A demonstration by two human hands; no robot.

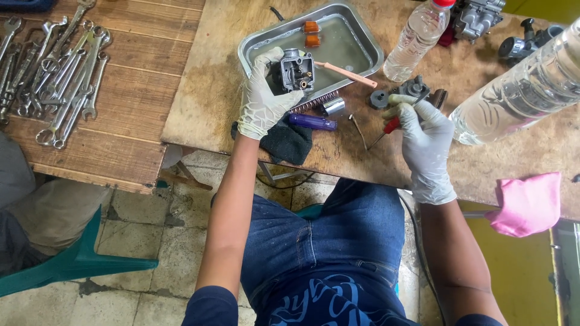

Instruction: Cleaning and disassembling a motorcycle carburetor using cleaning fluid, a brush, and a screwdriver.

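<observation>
My left hand (261, 96), in a white glove, grips a grey metal carburetor body (295, 71) over the near edge of a metal tray (368, 42). My right hand (423, 142), also gloved, holds a red-handled screwdriver (386, 130) low over the wooden bench, its tip pointing toward me and left. A purple-handled tool (312, 122) and a small chrome cylinder (333, 107) lie between my hands. A dark rag (287, 143) lies under my left wrist.
The tray holds liquid, two orange parts (311, 33) and a pink brush (345, 73). Two clear plastic bottles (417, 37) (519, 90) stand on the right. Several wrenches (60, 66) lie on the left table. A pink cloth (527, 202) hangs at the bench edge. Small grey parts (399, 93) sit near my right hand.
</observation>
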